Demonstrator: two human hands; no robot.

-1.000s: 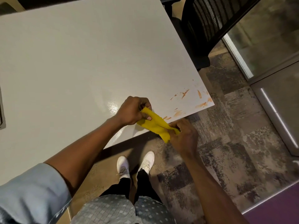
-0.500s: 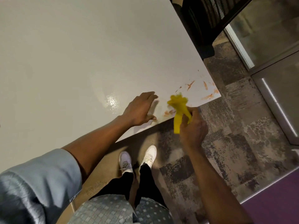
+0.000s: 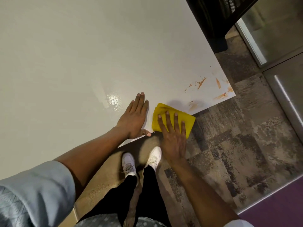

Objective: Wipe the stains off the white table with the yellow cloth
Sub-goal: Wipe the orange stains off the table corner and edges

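The white table (image 3: 82, 54) lies bare toward its far edge; a black chair (image 3: 213, 18) stands beyond the right edge; the folded yellow cloth (image 3: 172, 114) overhangs the near edge beneath the right hand (image 3: 173, 138), fingers spread flat; orange stains (image 3: 200, 83) mark the near right corner; the left hand (image 3: 133, 118) rests flat, open, just beside the cloth.

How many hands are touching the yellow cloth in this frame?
1. The right hand lies flat, fingers spread, on the yellow cloth at the white table edge. The left hand rests flat on the bare tabletop just left of the cloth, apparently not touching it.
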